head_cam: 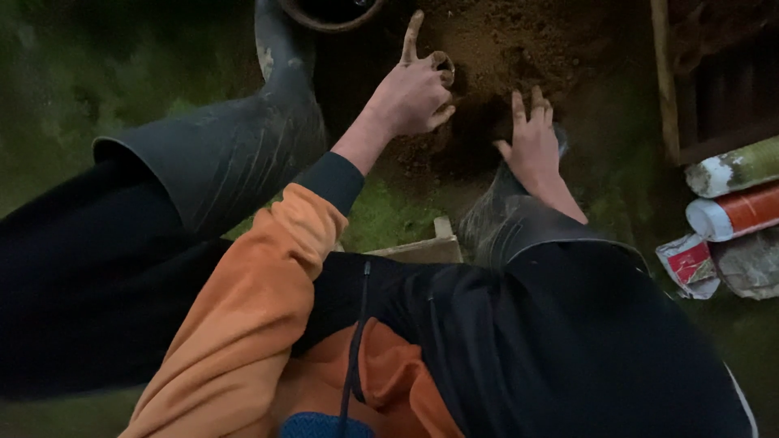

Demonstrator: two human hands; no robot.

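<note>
A heap of loose brown soil (503,49) lies on the ground in front of me. My left hand (414,89) is above it, index finger pointing up, the other fingers curled round a small round soil-caked object (443,68). My right hand (531,142) rests on the dark edge of the soil with its fingers spread and pressed down, holding nothing that I can see. Both hands are smeared with earth.
I crouch in dark rubber boots: one (243,138) at left, one (507,215) under my right wrist. A round pot rim (329,15) shows at top. A wooden frame (665,81) stands right, with rolled tubes (734,207) and a crumpled packet (690,264). Mossy ground (389,215) lies between the boots.
</note>
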